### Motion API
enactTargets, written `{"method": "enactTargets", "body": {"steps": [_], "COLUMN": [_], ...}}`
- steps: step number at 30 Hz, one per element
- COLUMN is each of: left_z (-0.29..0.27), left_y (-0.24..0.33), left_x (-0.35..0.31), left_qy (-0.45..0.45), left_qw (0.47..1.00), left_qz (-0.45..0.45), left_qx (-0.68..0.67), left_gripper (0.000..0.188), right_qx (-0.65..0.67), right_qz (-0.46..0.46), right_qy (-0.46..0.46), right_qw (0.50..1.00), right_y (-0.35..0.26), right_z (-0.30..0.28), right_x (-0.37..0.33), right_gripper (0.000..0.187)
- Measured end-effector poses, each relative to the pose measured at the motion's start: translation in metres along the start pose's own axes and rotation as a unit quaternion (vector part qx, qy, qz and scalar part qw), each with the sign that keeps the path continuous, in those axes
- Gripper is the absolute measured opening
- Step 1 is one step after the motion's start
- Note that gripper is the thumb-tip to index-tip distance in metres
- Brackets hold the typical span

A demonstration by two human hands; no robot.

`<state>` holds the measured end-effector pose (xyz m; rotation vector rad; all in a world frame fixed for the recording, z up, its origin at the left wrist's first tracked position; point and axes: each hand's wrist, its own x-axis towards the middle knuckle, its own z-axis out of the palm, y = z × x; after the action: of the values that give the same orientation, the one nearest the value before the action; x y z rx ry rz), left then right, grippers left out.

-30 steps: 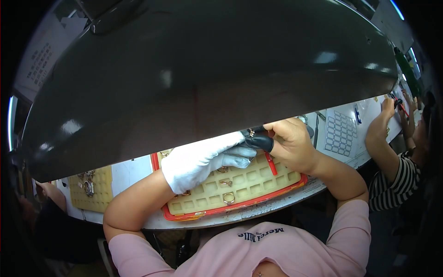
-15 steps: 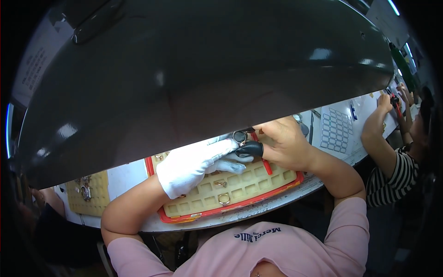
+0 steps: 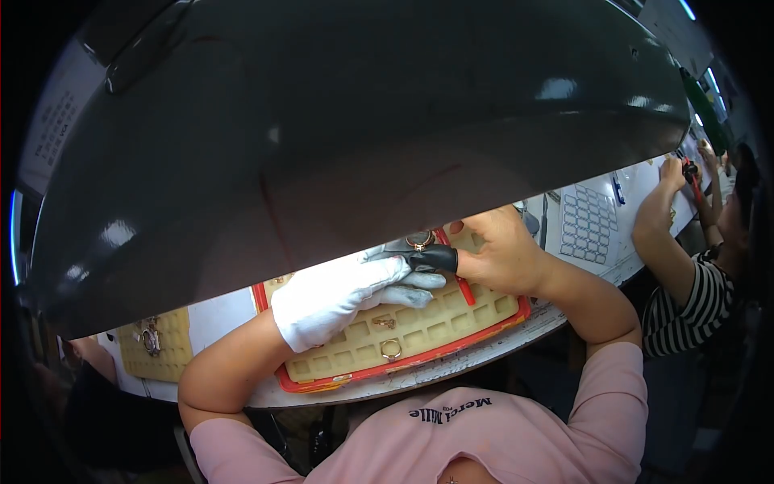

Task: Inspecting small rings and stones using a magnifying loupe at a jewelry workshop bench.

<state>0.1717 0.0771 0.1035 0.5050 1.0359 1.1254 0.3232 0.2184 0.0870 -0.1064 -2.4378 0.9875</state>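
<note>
My left hand (image 3: 334, 292), in a white glove, is closed around a small round watch (image 3: 419, 240) with a gold-coloured rim. My right hand (image 3: 501, 254) is bare apart from a black finger cot on the thumb. That thumb presses against the watch's near side; its other fingertips are partly hidden under a dark hood. Both hands are above a cream compartment tray (image 3: 439, 329) with a red border. Two gold-coloured watch pieces, a small one (image 3: 384, 323) and a round one (image 3: 391, 348), lie in its near compartments. A red stick-like thing (image 3: 467, 291) slants across the tray beneath my right hand.
A large dark hood (image 3: 363, 145) hangs low over the table. To the left is another cream tray (image 3: 173, 323) holding watch parts. On the right lie a sheet of rounded cells (image 3: 588, 226) and a blue pen (image 3: 618, 189). Co-workers sit on both sides, one in a striped sleeve (image 3: 685, 310).
The watch has tilted between my hands, its rim now looking gold rather than silver. My left fingers have shifted slightly, and the right thumb has moved a little up toward the watch.
</note>
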Motion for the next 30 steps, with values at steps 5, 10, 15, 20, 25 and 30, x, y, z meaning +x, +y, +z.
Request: {"method": "enactTargets", "body": {"steps": [5,10,15,20,25,30], "left_z": [-0.003,-0.004,0.0,0.0,0.012,0.008], "left_y": [-0.001,-0.002,0.001,0.001,0.008,0.006], "left_x": [0.001,0.001,0.002,0.001,-0.003,-0.002], "left_qy": [-0.006,-0.015,-0.007,0.006,0.019,0.031], "left_qw": [1.0,1.0,0.999,0.997,0.995,0.998], "left_qz": [0.0,-0.008,-0.005,-0.007,-0.008,-0.01], "left_qx": [-0.009,0.002,0.038,0.075,0.099,0.056], "left_gripper": [0.04,0.042,0.043,0.04,0.038,0.032], "right_qx": [-0.001,-0.009,-0.004,-0.021,-0.064,0.056], "right_qz": [-0.001,-0.016,-0.01,-0.014,-0.081,-0.009], "right_qy": [0.005,0.0,0.0,-0.006,0.035,-0.009], "right_qw": [1.0,1.0,1.0,1.0,0.994,0.998], "right_y": [0.002,-0.001,0.001,0.0,0.004,-0.005], "right_z": [0.001,-0.001,0.0,-0.001,0.005,-0.002], "right_x": [0.0,0.0,0.0,0.001,-0.005,-0.001], "right_gripper": [0.022,0.022,0.023,0.023,0.026,0.028]}}
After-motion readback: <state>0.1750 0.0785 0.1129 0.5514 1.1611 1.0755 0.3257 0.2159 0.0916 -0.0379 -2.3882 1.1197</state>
